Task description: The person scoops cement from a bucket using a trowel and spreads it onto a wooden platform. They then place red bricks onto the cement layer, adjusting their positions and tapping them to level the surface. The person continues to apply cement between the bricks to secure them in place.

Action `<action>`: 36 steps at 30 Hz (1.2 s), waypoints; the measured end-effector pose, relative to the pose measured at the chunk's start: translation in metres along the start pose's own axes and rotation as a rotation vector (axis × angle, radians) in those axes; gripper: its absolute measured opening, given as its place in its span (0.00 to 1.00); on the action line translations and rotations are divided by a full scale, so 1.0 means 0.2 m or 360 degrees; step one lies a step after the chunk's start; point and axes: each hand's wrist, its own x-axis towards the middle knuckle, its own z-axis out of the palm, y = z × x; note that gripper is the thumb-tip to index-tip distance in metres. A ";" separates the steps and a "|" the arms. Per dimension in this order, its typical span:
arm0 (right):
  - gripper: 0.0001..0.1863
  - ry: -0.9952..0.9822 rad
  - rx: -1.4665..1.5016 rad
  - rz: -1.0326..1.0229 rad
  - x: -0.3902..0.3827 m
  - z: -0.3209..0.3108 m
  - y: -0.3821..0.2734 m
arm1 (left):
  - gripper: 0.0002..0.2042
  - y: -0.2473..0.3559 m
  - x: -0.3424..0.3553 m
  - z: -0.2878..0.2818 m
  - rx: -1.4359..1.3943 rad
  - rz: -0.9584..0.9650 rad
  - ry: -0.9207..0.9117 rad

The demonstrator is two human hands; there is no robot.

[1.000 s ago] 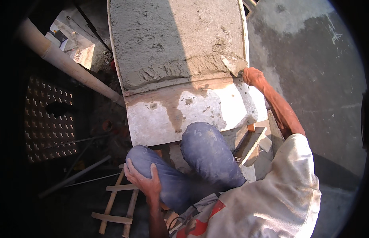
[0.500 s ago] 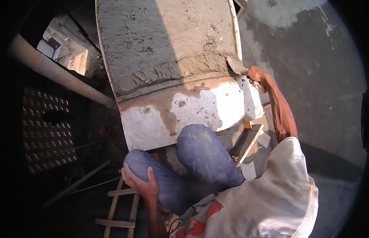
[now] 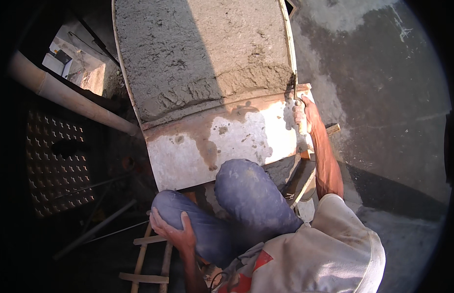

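Note:
In my right hand (image 3: 309, 115) is a trowel (image 3: 302, 128), its light handle wrapped by my fingers. The blade is seen nearly edge-on, pointing away from me at the right end of the mortar's near edge, beside the side board. Wet grey mortar (image 3: 246, 53) covers the slab beyond, its near edge running along a thin strip above a bare, stained pale board (image 3: 183, 161). My left hand (image 3: 177, 230) rests on my left knee with its fingers spread, holding nothing.
Thin side boards (image 3: 288, 39) border the mortar. A bamboo pole (image 3: 80, 100) slants in from the left. Below my left knee stands a wooden ladder (image 3: 151, 279). Wood pieces (image 3: 305, 188) lie by my right knee. A dark grey floor (image 3: 383, 97) spreads on the right, far below.
My right hand has come nearer to me and slightly left, turning the trowel from blade flat in view to nearly edge-on. My left hand stays on the knee.

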 end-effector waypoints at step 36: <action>0.21 -0.0182 0.1461 0.0082 0.17 1.45 0.95 | 0.45 0.04 0.00 -0.01 0.0010 0.0019 -0.0035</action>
